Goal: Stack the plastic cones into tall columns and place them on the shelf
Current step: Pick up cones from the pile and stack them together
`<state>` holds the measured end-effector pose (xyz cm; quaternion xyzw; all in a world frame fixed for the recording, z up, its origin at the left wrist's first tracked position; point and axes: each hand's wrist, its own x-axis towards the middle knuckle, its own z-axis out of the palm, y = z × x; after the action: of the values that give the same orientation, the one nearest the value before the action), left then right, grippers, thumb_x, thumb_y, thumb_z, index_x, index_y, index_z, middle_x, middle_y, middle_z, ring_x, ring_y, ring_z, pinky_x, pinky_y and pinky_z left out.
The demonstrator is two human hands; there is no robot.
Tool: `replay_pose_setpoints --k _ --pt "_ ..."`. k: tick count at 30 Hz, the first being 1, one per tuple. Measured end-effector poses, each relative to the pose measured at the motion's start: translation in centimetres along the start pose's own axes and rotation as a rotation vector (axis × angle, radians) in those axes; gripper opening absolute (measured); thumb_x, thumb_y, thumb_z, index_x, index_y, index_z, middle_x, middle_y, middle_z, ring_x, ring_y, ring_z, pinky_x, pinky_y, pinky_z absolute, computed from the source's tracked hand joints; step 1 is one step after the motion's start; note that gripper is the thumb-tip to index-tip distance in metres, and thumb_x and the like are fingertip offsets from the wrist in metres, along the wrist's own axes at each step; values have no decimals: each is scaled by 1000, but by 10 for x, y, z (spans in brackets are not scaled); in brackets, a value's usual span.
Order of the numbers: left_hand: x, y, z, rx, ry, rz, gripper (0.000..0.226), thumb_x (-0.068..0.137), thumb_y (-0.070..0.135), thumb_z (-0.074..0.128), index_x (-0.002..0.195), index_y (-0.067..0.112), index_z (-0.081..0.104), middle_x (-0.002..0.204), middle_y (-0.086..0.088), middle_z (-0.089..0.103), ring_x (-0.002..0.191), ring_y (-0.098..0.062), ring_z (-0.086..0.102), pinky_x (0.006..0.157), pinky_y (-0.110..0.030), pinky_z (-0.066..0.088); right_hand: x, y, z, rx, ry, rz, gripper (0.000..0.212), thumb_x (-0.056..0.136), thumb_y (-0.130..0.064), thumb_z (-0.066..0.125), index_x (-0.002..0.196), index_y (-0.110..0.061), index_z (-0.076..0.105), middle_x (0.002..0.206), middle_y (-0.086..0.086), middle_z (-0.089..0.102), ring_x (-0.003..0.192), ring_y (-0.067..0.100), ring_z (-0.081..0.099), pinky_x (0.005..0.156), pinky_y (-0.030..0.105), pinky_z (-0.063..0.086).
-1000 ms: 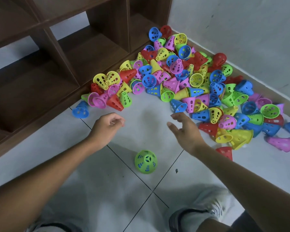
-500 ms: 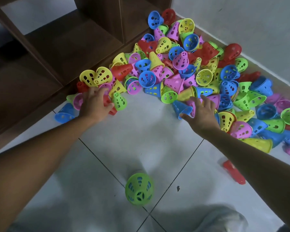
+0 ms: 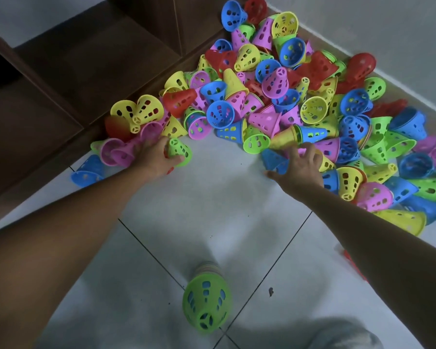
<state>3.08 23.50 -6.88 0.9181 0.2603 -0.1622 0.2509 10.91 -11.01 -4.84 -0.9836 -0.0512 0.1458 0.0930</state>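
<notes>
A big pile of perforated plastic cones (image 3: pixel 287 102) in red, blue, green, yellow and pink lies on the tiled floor against the wall. My left hand (image 3: pixel 154 159) sits at the pile's left edge, its fingers curled round a green cone (image 3: pixel 180 151), with a bit of red showing under the palm. My right hand (image 3: pixel 298 167) grips a blue cone (image 3: pixel 273 158) at the pile's near edge. A short stack topped by a green cone (image 3: pixel 207 303) stands upright on the floor between my arms. The dark wooden shelf (image 3: pixel 86 71) is at the upper left.
A lone blue cone (image 3: pixel 87 171) lies by the shelf's base. A red cone (image 3: pixel 353 265) is partly hidden under my right forearm. My knees in light trousers (image 3: pixel 325 333) fill the bottom edge. The grey wall (image 3: pixel 388 34) bounds the pile on the right.
Both hands reached forward from the bare floor into the pile. The left hand closed on a green cone, the right on a blue one. The view tilted down and closer.
</notes>
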Motion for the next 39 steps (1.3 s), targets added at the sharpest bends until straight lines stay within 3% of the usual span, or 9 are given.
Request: replay_pose_setpoints --k 4,8,14,18,24,26,29,33,39 --pt "-2 7 3 -43 14 26 63 84 57 73 133 22 56 125 -15 49 116 -37 52 95 -43 47 5 -6 0 -81 1 -22 83 73 -71 73 137 -26 46 141 10 28 134 41 30 100 52 48" --pt "-13 8 6 -68 37 62 61 84 51 75 132 19 59 123 -16 50 113 -35 53 97 -43 48 11 -6 -2 -126 -102 -44 87 74 -74 70 142 -28 42 145 12 29 129 42 45 99 51 49" --pt "-20 -23 20 -110 0 82 77 67 80 54 118 24 63 114 -8 62 106 -29 60 90 -46 56 11 -8 -11 -192 -166 -83 85 81 -75 62 145 -24 40 137 15 39 116 39 57 95 49 51" --pt "-62 -6 8 -165 -21 100 45 79 58 70 103 20 63 99 -4 69 93 -28 65 81 -42 56 2 -4 -16 -32 -212 -109 75 82 -67 67 139 -21 51 124 12 49 106 30 59 84 35 47" --pt "-99 -10 6 -385 -42 94 44 71 63 68 93 26 64 84 7 74 79 -17 72 75 -43 60 -25 6 -9 29 -185 -95 58 97 -57 53 131 -10 54 132 18 48 109 34 59 93 44 51" --pt "-113 -5 4 -414 -43 111 32 79 52 75 93 24 65 79 8 74 71 -13 73 71 -38 60 -33 4 -4 24 -200 -90 58 98 -54 51 137 -10 49 137 19 46 113 37 58 95 46 52" --pt "-133 -1 3 -442 -58 142 21 86 38 78 93 22 65 79 11 74 68 -8 71 66 -30 58 -41 -7 7 -56 -255 -88 71 96 -58 51 145 -7 40 149 24 35 119 39 57 96 45 50" --pt "-161 -2 -5 -471 -72 185 21 84 42 79 94 28 66 82 8 75 77 -12 72 74 -35 59 -56 -22 26 -39 -305 -34 100 86 -63 66 153 -1 25 163 26 1 132 46 46 107 47 45" --pt "-202 5 -36 -467 -47 208 17 86 38 77 94 26 67 79 14 73 71 1 66 67 -17 51 -80 -19 37 48 -214 -47 105 83 -56 73 155 -2 18 153 19 29 128 39 46 102 45 45"
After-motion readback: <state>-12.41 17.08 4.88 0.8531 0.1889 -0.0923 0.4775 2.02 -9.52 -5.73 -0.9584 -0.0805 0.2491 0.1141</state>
